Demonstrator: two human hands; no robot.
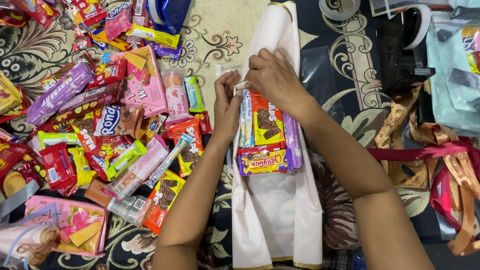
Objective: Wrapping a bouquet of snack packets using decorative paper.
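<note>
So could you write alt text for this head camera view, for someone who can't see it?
Two bare hands, left hand and right hand, press a cluster of wrapped snack bars onto a long pale pink sheet of wrapping paper on a patterned cloth. A heap of colourful snack packets lies to the left; tangled satin ribbons and a clear tape roll lie to the right.

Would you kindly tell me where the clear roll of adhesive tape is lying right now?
In the head view, the clear roll of adhesive tape lies at the top edge, right of the cream paper sheet and left of the black tape dispenser.
</note>
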